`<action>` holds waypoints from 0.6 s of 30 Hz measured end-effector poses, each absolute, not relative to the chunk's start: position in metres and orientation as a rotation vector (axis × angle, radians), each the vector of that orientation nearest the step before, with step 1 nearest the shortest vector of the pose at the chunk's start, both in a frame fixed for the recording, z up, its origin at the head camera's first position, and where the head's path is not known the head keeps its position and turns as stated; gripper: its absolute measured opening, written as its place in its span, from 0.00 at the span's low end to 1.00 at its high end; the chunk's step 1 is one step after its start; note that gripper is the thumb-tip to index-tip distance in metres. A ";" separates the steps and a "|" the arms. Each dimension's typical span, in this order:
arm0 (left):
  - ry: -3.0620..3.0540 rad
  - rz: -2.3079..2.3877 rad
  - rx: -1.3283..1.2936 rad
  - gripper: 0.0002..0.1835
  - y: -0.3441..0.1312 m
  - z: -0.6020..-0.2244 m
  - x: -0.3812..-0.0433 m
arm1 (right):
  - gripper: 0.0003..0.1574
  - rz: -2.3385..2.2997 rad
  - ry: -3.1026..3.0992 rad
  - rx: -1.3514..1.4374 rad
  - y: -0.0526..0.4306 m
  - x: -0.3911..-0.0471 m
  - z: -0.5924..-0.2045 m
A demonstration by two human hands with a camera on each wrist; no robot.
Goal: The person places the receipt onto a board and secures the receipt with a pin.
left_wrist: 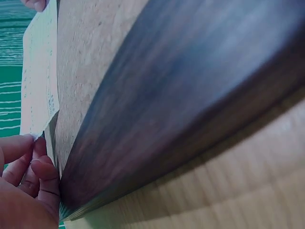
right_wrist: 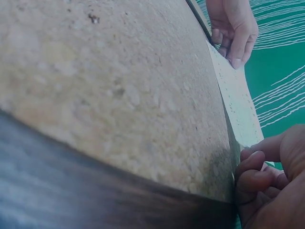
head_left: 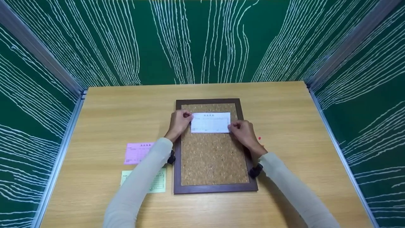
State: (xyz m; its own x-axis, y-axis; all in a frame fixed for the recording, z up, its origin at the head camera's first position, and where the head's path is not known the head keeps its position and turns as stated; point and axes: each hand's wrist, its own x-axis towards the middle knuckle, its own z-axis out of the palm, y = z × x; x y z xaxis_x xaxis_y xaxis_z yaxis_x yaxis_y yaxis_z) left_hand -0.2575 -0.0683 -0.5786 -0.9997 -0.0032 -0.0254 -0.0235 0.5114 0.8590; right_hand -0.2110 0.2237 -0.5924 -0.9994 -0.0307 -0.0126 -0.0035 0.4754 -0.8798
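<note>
A white printed paper slip lies over the upper part of a cork board with a dark brown frame. My left hand pinches the slip's left edge between thumb and fingers, right by the frame's left side. At the lower right corner of the slip, my right hand pinches the paper. In the left wrist view, the slip stretches away from the left thumb and fingertips. The right wrist view has the right fingers curled at the paper's near corner.
A pink printed slip and a green printed slip lie on the wooden table left of the board, partly covered by the left sleeve. Small red object sits right of the board. Green walls with white lines surround the table.
</note>
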 end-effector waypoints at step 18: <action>2.816 1.356 0.078 0.04 -0.078 -0.626 -0.292 | 0.12 -1.433 2.837 -0.022 0.220 -0.216 -0.598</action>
